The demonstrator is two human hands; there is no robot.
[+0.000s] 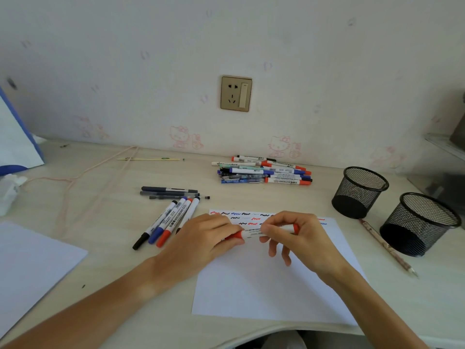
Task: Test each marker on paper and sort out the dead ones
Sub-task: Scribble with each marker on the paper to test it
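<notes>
Both hands hold one red whiteboard marker (254, 233) level above a white sheet of paper (271, 285). My left hand (203, 238) grips its red cap end. My right hand (297, 235) pinches the white barrel near the red tail. Short red, black and blue squiggles (247, 217) run along the paper's top edge. A pile of markers and pens (263, 171) lies at the back near the wall. A smaller group of markers (167, 220) and dark pens (169, 192) lies left of the paper.
Two empty black mesh pen cups (359, 191) (419, 222) stand at the right, with a pencil (387, 246) lying before them. Another white sheet (32, 263) lies at the left. A cord (83, 172) and a chopstick sleeve (151, 159) lie at the back left.
</notes>
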